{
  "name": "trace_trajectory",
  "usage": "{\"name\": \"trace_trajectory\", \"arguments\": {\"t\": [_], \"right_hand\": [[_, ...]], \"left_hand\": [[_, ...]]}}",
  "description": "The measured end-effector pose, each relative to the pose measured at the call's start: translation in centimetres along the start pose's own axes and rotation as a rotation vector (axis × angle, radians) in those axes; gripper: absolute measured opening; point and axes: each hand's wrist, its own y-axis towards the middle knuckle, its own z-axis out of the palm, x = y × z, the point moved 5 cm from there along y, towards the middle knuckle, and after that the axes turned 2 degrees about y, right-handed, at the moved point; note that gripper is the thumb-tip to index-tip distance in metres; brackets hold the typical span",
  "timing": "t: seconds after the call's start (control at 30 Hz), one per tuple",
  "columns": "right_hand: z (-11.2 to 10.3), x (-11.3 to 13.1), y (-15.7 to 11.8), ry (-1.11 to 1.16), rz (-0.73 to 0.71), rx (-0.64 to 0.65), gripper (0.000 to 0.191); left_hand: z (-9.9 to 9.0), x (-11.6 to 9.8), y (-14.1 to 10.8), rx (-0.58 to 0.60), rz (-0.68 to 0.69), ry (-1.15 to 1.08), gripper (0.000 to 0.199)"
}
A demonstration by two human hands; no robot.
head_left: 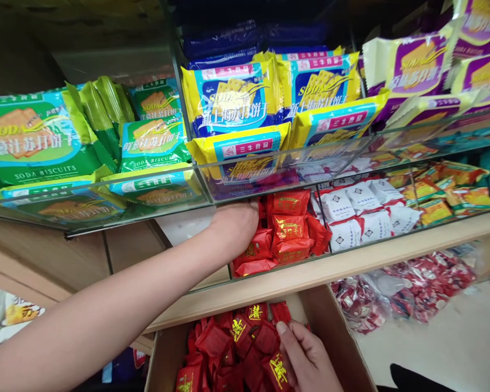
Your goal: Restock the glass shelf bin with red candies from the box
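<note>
My left hand reaches into the lower shelf compartment, under the glass edge of the upper shelf; its fingers are hidden behind that edge and the red packets. Beside it, red packets with gold print stand stacked in rows. Below, my right hand is over an open cardboard box full of dark red packets with yellow characters. Its thumb and fingers are closed at a red packet near the box's right side.
Green, yellow-blue and purple biscuit packs fill the upper shelf. White packets lie right of the red ones. Bagged red packets rest at the lower right. A wooden shelf edge runs above the box.
</note>
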Motion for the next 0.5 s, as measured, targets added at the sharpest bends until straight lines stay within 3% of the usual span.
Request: {"name": "trace_trajectory", "arguments": {"t": [0.33,0.5], "right_hand": [[0.4,-0.5,0.1,-0.005,0.008,0.01,0.051],[0.6,-1.1,0.1,-0.001,0.002,0.018,0.047]], "left_hand": [[-0.5,0.3,-0.4,0.043,-0.001,-0.049,0.032],[-0.7,-0.2,-2.7,-0.169,0.051,-0.039,0.044]]}}
